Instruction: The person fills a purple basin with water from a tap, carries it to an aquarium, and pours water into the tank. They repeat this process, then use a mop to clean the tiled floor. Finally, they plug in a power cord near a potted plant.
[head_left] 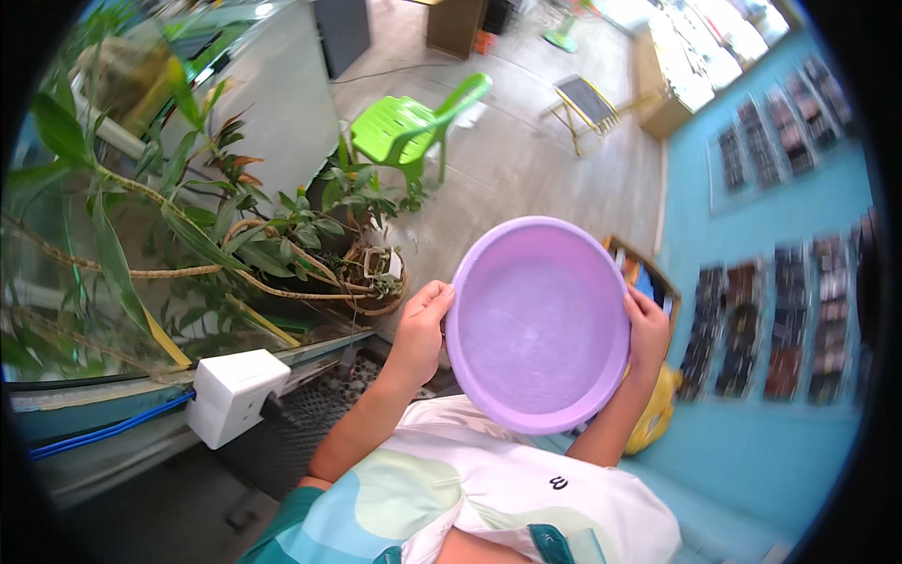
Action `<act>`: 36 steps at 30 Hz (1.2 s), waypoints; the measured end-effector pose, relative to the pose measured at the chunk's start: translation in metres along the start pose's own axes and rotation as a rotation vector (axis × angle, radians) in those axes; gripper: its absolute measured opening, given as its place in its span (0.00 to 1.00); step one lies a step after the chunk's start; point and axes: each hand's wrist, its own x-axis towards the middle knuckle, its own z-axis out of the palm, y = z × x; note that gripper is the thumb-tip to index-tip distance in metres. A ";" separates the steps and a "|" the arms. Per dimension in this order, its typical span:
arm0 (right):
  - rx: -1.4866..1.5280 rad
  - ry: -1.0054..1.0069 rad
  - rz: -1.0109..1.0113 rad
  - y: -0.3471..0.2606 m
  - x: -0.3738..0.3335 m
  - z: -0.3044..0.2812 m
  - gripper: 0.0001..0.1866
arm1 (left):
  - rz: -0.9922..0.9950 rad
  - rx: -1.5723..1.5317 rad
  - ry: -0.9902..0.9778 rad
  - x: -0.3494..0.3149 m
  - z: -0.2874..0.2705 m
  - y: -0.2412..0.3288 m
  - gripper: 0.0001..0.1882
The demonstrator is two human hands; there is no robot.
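Observation:
A round purple plastic basin (537, 329) is held up in front of my body, its hollow inside facing me. Only a thin sheen shows on its bottom; I cannot tell whether that is water. My left hand (427, 324) grips the rim at the left, thumb on the near side. On the opposite side my right hand (646, 327) closes round the rim in the same way. The fingertips of both hands are hidden behind the basin wall.
To the left, a potted plant (310, 240) spreads long stems beside a white power outlet box (240, 397) with blue cables. A green plastic chair (399, 127) and a folding stool (587, 103) stand ahead. A yellow bag (658, 414) sits by the blue wall (742, 461) at right.

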 end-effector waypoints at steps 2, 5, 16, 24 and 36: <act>-0.063 -0.029 -0.080 -0.019 0.052 0.013 0.20 | 0.010 0.024 0.037 0.021 0.014 0.010 0.13; -0.049 -0.181 -0.102 -0.055 0.126 0.034 0.20 | 0.039 -0.025 0.105 0.056 0.040 0.028 0.12; -0.104 -0.523 -0.360 -0.211 0.356 0.135 0.19 | 0.227 -0.202 0.140 0.173 0.111 0.109 0.12; -0.063 -0.783 -0.400 -0.343 0.452 0.232 0.19 | 0.474 -0.379 -0.048 0.226 0.129 0.192 0.11; -0.220 -1.017 -0.687 -0.550 0.467 0.389 0.18 | 0.794 -0.346 -0.025 0.276 0.138 0.309 0.14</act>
